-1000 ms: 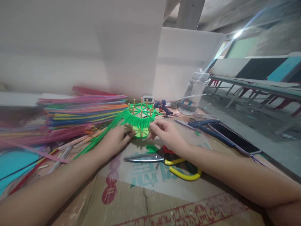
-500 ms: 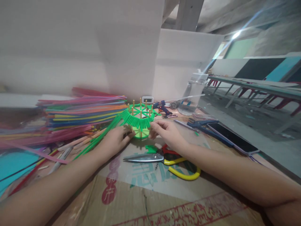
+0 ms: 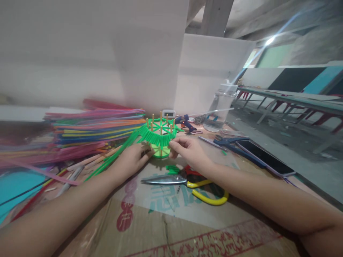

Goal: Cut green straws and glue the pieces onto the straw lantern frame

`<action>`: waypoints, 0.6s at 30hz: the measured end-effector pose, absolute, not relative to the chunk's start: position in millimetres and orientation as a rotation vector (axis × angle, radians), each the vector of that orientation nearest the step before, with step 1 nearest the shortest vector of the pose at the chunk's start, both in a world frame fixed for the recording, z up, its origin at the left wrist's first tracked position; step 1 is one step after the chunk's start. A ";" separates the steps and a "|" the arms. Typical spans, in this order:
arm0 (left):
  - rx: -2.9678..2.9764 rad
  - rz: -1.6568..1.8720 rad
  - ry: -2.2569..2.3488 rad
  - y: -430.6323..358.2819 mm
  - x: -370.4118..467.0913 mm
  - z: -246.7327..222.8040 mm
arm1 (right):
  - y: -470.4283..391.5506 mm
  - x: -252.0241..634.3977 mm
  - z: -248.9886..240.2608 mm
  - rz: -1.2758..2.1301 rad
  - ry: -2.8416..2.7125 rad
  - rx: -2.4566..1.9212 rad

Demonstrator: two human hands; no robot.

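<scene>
A round frame of green pipe cleaners and upright wooden sticks (image 3: 161,132) stands on a lighter green disc (image 3: 160,152). Short green pieces hang side by side around the front of its upper ring. At the frame's lower left, my left hand (image 3: 136,156) is closed on the edge, its fingertips partly hidden. My right hand (image 3: 184,150) pinches at the right side, thumb and forefinger together on what looks like a green pipe cleaner end. Close in front lie scissors (image 3: 166,180) with red and yellow handles, beside a few cut green pieces (image 3: 173,169).
Bundles of coloured pipe cleaners (image 3: 99,130) lie at the left, with loose green ones (image 3: 107,162) beside my left forearm. Behind the frame are a glue gun (image 3: 185,122) and a small white timer (image 3: 168,114). A water bottle (image 3: 218,109), pliers (image 3: 227,140) and a phone (image 3: 265,157) lie rightward.
My right hand has shifted very slightly left along the frame's side. The left hand and the frame keep nearly the same place.
</scene>
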State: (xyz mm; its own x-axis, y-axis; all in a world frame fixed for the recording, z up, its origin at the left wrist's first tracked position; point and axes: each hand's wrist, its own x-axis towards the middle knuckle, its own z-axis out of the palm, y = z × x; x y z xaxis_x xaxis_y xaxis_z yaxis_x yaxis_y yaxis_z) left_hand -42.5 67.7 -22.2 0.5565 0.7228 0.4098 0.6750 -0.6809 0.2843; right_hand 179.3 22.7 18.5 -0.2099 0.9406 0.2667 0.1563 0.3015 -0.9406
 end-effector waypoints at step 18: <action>2.679 0.784 1.260 66.4 -41.6 -21.4 | 9.4 193.2 52.0 0.838 -1.757 -0.923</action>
State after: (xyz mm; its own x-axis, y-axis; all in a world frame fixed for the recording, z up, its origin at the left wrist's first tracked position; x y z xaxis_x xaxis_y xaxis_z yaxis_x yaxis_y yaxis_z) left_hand -41.6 66.4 -21.4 0.5312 0.7388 0.4147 0.6982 -0.6590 0.2799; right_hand 193.2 9.4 52.0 -0.2666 0.8667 0.4216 0.2177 0.4803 -0.8496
